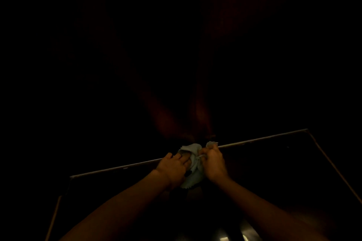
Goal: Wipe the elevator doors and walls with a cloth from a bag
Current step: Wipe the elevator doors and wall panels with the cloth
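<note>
Light: very dim; most of the room is lost in black, and only the arms, the hands and a pale rag show clearly.
Near floor: at the near edge, right of centre, a small shiny patch (231,236) catches the light; I cannot tell what it is.
Arms: two bare forearms come in from the near edge, one from the left and one from the right, and meet at the middle.
Left hand (173,168): curled onto the left side of the cloth, fingers bent down over it and pressing into the folds, so it holds the cloth.
Right hand (213,162): closed tight, knuckles up, pinching the right part of the cloth, with a tuft of fabric sticking out above the fist.
Cloth (193,164): pale grey-green, crumpled, bunched between the two hands; its lower end hangs toward the near side below the left hand.
Metal edge (264,140): a thin bright strip running from low on the left to higher on the right, just behind the hands; the cloth sits right at it.
Side strips: thinner lines slope toward the near side from each end of that edge.
Far surface (199,111): dark, with a faint reddish sheen above the cloth; whether it is door or wall I cannot tell.
</note>
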A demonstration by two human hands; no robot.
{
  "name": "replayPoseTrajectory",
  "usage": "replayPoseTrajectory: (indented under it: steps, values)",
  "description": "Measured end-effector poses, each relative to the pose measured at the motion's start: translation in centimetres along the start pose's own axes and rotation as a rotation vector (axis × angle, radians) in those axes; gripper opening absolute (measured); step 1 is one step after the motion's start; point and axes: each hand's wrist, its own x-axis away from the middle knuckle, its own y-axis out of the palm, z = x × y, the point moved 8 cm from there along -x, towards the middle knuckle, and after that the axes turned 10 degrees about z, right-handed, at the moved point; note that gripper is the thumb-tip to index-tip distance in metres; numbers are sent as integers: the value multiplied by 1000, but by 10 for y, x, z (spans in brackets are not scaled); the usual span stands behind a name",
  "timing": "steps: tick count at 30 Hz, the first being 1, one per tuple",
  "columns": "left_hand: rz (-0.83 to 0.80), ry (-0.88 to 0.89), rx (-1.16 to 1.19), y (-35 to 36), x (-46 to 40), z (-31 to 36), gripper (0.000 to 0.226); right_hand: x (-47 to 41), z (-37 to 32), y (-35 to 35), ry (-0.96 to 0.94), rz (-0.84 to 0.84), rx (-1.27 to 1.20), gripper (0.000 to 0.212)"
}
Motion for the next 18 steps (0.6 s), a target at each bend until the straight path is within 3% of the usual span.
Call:
replayPoseTrajectory:
  steps: [6,10,13,16,18]
  values:
    - [11,-47,186,-9,4,-1,56,5,-3,6,-40,-61,-12,27]
    - [20,-83,254,-10,6,-4,58,0,8,6,66,14,-39,21]
    - [47,-115,240,-14,11,-12,59,-7,18,-10,96,109,-49,3]
    - [67,-181,251,-15,18,-21,58,-11,41,-34,191,217,-121,25]
    - [95,-252,294,-17,20,-26,56,-15,60,-49,283,278,-149,21]
